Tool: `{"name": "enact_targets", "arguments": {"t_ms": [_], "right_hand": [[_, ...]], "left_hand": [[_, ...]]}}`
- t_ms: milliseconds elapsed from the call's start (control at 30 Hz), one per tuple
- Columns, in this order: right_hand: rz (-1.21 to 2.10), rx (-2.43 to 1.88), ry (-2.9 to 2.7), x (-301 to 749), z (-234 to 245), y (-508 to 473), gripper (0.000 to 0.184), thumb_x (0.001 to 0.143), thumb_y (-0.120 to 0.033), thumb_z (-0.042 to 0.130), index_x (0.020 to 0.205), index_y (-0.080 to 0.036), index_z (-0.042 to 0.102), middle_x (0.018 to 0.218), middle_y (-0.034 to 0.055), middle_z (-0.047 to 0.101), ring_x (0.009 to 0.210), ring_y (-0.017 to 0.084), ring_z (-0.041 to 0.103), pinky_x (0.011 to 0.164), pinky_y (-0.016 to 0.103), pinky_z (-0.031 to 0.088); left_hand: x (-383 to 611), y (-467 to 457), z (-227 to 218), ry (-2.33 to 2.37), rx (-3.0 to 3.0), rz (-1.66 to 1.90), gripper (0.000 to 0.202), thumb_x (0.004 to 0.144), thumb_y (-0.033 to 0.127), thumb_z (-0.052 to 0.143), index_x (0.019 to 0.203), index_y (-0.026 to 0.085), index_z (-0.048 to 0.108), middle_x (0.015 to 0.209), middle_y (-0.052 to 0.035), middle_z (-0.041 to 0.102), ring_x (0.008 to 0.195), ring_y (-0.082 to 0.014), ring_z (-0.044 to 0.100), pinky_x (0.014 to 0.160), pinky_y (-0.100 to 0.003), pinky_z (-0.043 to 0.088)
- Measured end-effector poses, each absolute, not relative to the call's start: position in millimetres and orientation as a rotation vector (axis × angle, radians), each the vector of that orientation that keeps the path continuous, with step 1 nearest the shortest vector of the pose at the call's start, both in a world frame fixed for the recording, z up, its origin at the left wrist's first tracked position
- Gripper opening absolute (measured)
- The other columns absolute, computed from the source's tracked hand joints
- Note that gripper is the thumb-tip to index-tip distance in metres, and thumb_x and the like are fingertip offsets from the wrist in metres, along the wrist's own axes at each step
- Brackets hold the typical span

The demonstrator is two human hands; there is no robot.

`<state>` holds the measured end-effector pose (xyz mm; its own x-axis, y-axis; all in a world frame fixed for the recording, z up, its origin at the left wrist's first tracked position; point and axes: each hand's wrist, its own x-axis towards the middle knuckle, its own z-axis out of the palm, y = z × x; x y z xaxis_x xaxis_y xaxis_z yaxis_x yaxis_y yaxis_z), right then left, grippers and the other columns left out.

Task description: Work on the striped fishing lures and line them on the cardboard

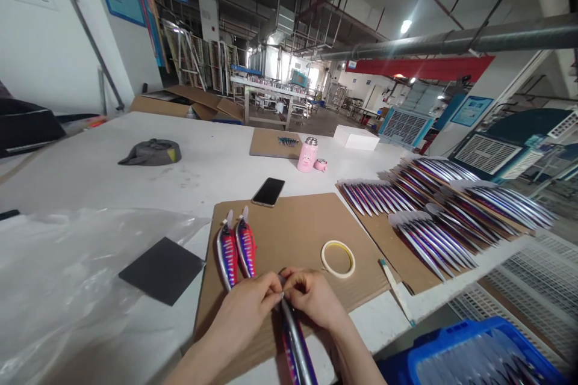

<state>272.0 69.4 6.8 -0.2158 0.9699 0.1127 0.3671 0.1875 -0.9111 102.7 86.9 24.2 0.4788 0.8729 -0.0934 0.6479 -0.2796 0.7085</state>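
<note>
My left hand (pixel 246 310) and my right hand (pixel 316 298) meet at the front of a cardboard sheet (pixel 293 222). Both have their fingertips pinched together at the upper end of a silver, purple and red fishing lure (pixel 298 349), whose body points down toward me. The fingers cover that end, so any small part between them is hidden. Beyond my left hand, two striped lures, one on the left (pixel 227 255) and one on the right (pixel 246 246), lie side by side with clear lips at their far ends. A roll of masking tape (pixel 351 264) rests right of my right hand.
Rows of finished-looking lures (pixel 433 246) lie on cardboard at right. A blue bin (pixel 451 337) with bagged items stands below the table edge. Around the sheet are a phone (pixel 269 191), pink bottle (pixel 307 155), black square (pixel 163 271), cap (pixel 153 152) and a thin strip (pixel 397 292).
</note>
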Motion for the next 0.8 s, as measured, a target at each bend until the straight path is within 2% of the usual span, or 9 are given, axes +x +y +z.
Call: {"name": "enact_targets", "arguments": {"t_ms": [300,433,567,667,800], "right_hand": [[1.048,-1.249,-1.768,276,10,68,0.021,0.069,-0.004,0.048,0.06,-0.018,0.06,0.08,-0.0002,0.066,0.084,0.014,0.063,0.074,0.02,0.045],[1.03,-1.26,-1.778,274,8,70,0.022,0.066,-0.002,0.048,0.058,-0.019,0.059,0.079,-0.0009,0.065,0.083,0.014,0.063,0.071,0.019,0.045],[0.985,-1.272,-1.769,271,5,69,0.023,0.066,-0.001,0.046,0.058,-0.019,0.058,0.079,-0.0012,0.065,0.074,0.012,0.061,0.067,0.019,0.044],[0.966,-1.253,-1.772,271,4,67,0.023,0.066,-0.001,0.044,0.059,-0.019,0.057,0.081,-0.0012,0.064,0.072,0.011,0.06,0.066,0.018,0.044],[0.944,-1.235,-1.77,271,3,66,0.023,0.066,-0.001,0.043,0.06,-0.019,0.057,0.079,-0.0013,0.062,0.073,0.011,0.06,0.067,0.018,0.044]], "left_hand": [[104,88,26,1.299,2.093,0.376,0.011,0.082,0.023,0.048,0.073,0.023,0.055,0.069,0.0029,0.065,0.07,-0.0155,0.061,0.063,-0.023,0.035],[105,88,29,1.305,2.095,0.362,0.011,0.081,0.023,0.048,0.073,0.022,0.055,0.07,0.0022,0.066,0.07,-0.0158,0.062,0.063,-0.023,0.036],[104,88,32,1.285,2.093,0.347,0.009,0.081,0.021,0.048,0.082,0.023,0.057,0.077,0.0017,0.068,0.076,-0.0162,0.063,0.065,-0.023,0.039],[102,88,31,1.268,2.105,0.34,0.019,0.082,0.015,0.044,0.092,0.024,0.057,0.085,0.0016,0.067,0.08,-0.0155,0.063,0.067,-0.024,0.04],[104,87,21,1.246,2.123,0.398,0.021,0.082,0.013,0.042,0.092,0.025,0.056,0.097,0.0001,0.064,0.089,-0.0153,0.06,0.076,-0.026,0.042]]}}
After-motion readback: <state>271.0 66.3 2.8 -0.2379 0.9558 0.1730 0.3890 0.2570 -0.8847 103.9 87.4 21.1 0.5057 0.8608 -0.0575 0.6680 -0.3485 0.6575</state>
